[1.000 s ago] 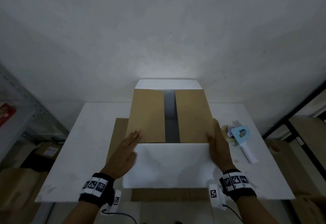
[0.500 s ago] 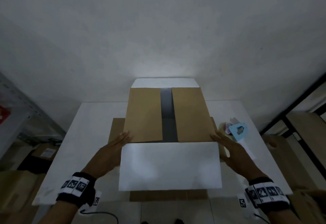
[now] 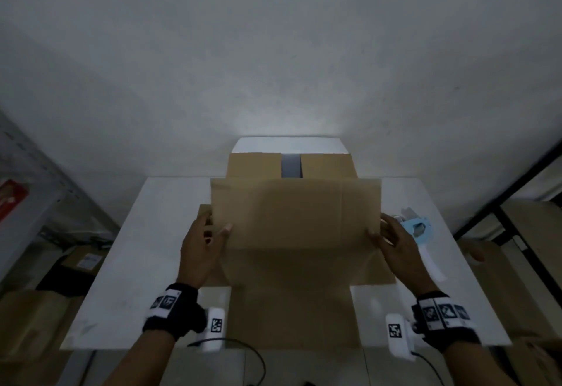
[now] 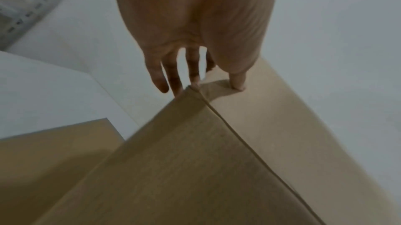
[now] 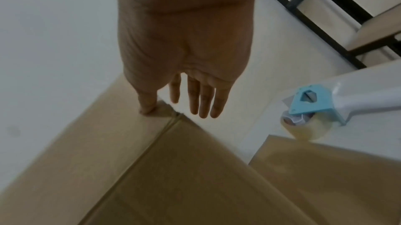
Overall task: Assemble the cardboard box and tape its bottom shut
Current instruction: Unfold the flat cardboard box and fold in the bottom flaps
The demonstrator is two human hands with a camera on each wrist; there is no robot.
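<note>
A brown cardboard box (image 3: 292,166) stands on the white table (image 3: 146,233), its two side flaps folded in with a dark gap between them. The far flap (image 3: 289,144) sticks out behind, white face up. The near flap (image 3: 295,215) is raised, brown face towards me. My left hand (image 3: 217,227) pinches its left edge, thumb on the front face (image 4: 238,86) and fingers behind. At the right edge my right hand (image 3: 378,232) holds it the same way, with the thumb (image 5: 147,108) on the face. A blue and white tape dispenser (image 3: 416,227) lies on the table just right of that hand.
A flat cardboard sheet (image 3: 292,318) lies under the box and overhangs the table's near edge. Grey metal shelving (image 3: 27,179) stands at the left with boxes below it. A black-framed rack (image 3: 517,191) with cardboard is at the right. A bare wall is behind.
The near flap lay flat towards me, white face up. Both hands took its side edges and swung it up and over towards the box opening.
</note>
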